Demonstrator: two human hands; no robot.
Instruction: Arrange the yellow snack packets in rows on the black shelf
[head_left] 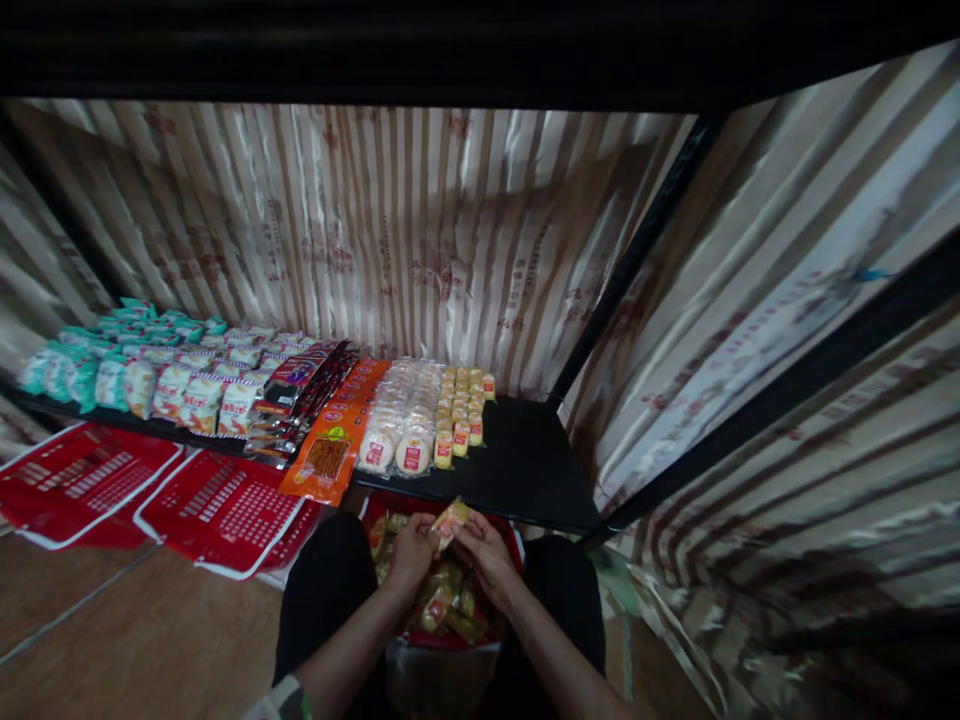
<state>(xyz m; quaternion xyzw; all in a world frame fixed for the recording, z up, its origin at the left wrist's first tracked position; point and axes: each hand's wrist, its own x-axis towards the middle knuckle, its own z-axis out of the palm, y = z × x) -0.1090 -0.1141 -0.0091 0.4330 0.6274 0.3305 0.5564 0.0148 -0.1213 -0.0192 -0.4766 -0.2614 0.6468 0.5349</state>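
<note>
Your left hand [415,548] and right hand [486,552] pinch a yellow pack [451,522] from either side, apparently to steady it, above the basket [405,503] set within easy reach.

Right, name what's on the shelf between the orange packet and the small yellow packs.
In the head view, rows of round, pale packs in clear wrappers lie between the orange packet and the small yellow packs.
</note>
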